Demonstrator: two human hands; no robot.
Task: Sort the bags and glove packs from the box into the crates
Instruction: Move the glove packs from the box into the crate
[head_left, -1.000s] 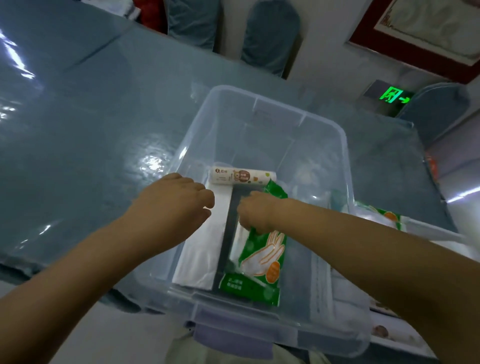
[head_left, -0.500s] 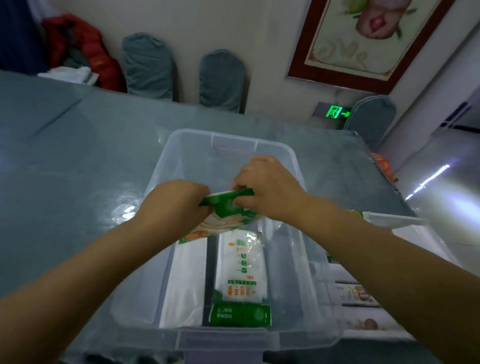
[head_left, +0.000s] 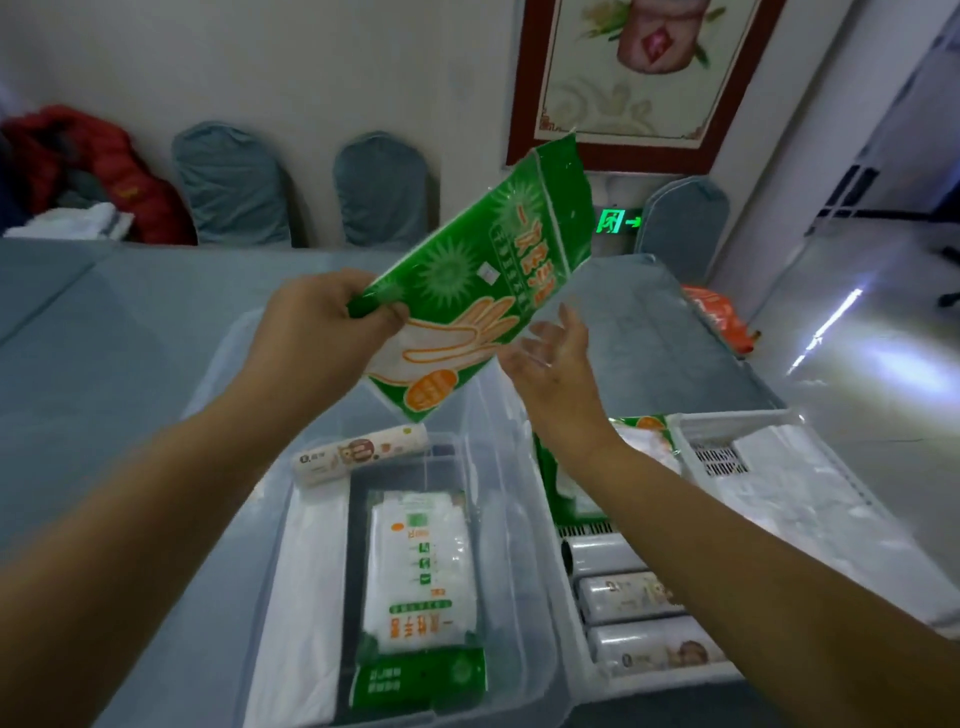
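Head view: left hand pinched on a corner of a green glove pack, held tilted above the clear box. Right hand spread, just under the pack's lower edge, contact unclear. In box: second glove pack, paper roll, white bags. Crate right of box holds rolls; all on grey surface.
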